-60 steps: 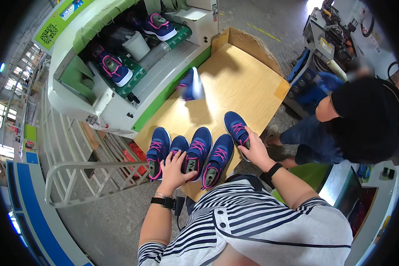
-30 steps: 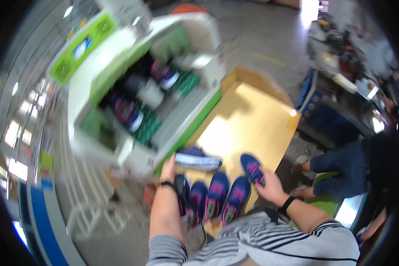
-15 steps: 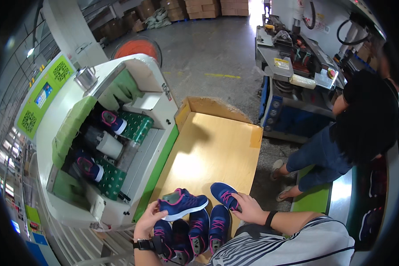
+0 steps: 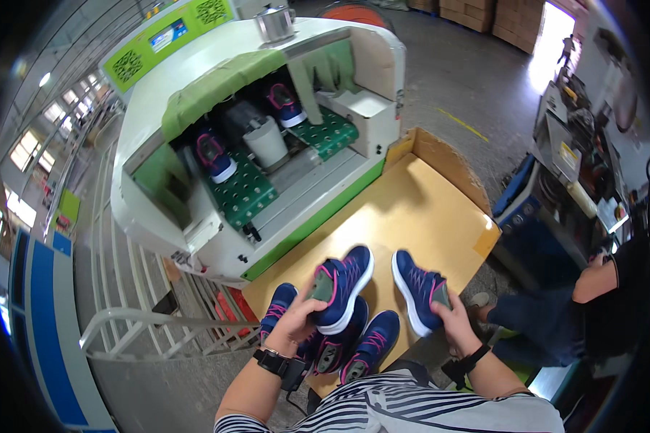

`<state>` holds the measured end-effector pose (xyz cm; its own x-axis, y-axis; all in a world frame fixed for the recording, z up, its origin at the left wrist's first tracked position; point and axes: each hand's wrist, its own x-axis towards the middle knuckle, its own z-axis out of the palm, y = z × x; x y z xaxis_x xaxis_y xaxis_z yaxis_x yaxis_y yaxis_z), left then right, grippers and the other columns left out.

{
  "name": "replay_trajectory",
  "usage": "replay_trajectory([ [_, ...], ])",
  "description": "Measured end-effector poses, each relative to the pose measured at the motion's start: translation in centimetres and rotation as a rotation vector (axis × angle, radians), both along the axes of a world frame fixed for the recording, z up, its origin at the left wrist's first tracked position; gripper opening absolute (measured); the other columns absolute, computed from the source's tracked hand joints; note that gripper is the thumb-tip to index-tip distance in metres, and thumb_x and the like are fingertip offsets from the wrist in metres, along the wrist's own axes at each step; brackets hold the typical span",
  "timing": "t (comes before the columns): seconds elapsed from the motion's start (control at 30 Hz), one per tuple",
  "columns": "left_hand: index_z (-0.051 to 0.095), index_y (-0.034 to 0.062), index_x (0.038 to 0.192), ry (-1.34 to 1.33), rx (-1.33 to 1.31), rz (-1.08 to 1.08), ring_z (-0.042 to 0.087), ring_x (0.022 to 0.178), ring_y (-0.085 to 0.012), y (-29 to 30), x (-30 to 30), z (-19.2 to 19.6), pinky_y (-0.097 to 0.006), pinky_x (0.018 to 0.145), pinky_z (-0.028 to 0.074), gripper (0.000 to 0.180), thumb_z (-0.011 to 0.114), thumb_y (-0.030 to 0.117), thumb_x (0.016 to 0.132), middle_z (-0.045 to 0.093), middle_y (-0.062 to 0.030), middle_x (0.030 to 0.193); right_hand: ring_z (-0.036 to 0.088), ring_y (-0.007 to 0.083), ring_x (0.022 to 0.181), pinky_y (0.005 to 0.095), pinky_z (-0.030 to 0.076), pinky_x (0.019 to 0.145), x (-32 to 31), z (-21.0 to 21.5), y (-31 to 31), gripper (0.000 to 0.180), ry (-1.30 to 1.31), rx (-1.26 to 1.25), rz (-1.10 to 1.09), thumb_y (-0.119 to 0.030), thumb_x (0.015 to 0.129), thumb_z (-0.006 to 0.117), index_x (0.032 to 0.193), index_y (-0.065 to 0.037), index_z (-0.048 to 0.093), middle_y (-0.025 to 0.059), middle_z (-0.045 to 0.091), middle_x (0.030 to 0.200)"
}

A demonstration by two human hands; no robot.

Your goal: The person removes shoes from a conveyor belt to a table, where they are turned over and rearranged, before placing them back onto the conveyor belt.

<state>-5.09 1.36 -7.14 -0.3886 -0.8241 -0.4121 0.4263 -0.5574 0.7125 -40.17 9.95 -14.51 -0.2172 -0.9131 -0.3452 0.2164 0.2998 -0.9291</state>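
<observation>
Chief hazard, as a judgement: loss of the first held shoe [image 4: 352, 283], navy with pink trim, from the left grip [image 4: 296, 322]; likeliest cause, support at the heel end alone, with the toe free to swing. Possible consequence: a knock against the shoes crowded just below, notably the middle shoe [image 4: 348, 335] and the near-right shoe [image 4: 375, 340], close enough together to pass a push along. Second hazard: a drop from the right grip [image 4: 456, 322] to the floor [image 4: 433, 86], owing to placement of the second held shoe [image 4: 412, 289] at the right border of the surface [image 4: 426, 209], heel seemingly past it. Third hazard: scuffing of the white soles against each other, on any inward turn.

Left grip: curled, pinching heel and collar. First held shoe: tilted, extending from there toward the far right, toe farthest, sole turned to the right. Right grip: likewise curled, pinching the heel end, thumb by the collar. Second held shoe: extending toward the far left, sole turned to the left, facing its counterpart across a gap. Both apparently raised above the surface; firmness of either hold impossible to tell, with most fingers hidden.
</observation>
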Motion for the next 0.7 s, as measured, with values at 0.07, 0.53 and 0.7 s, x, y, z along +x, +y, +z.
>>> replay_trajectory([
  [0.07, 0.020, 0.0101, 0.156, -0.031, -0.207, 0.189, 0.045, 0.132, -0.0244, -0.9, -0.1, 3.9, -0.037, 0.112, 0.034, 0.090, 0.061, 0.002, 0.077, 0.042, -0.0116, 0.147, 0.055, 0.0191, 0.118, 0.0308, 0.043, 0.101, 1.1, 2.9, -4.9, 0.065, 0.043, -0.113, 0.002, -0.012, 0.085, 0.072, 0.140, 0.006, 0.042, 0.0129, 0.056, 0.129],
  [0.53, 0.003, -0.0045, 0.153, -1.114, -0.673, 0.710, 0.016, 0.147, -0.0386, -18.4, 3.7, 5.9, -0.040, 0.119, 0.017, 0.099, 0.069, 0.026, 0.084, 0.012, -0.0295, 0.156, 0.053, 0.0399, 0.118, 0.0476, 0.046, 0.094, 17.9, 13.3, -39.2, 0.066, 1.020, -0.689, -0.064, -0.032, 0.082, 0.071, 0.139, -0.011, 0.044, 0.0209, 0.054, 0.128],
  [0.7, 0.020, -0.0041, 0.151, -1.307, -1.068, 0.582, 0.028, 0.143, -0.0360, -9.3, 3.2, 5.6, -0.039, 0.117, 0.024, 0.089, 0.069, 0.036, 0.088, 0.028, -0.0250, 0.153, 0.043, 0.0379, 0.127, 0.0441, 0.037, 0.104, 15.8, 9.1, -26.8, 0.065, 0.691, -0.905, 0.008, -0.025, 0.088, 0.068, 0.141, -0.002, 0.039, 0.0233, 0.045, 0.136],
])
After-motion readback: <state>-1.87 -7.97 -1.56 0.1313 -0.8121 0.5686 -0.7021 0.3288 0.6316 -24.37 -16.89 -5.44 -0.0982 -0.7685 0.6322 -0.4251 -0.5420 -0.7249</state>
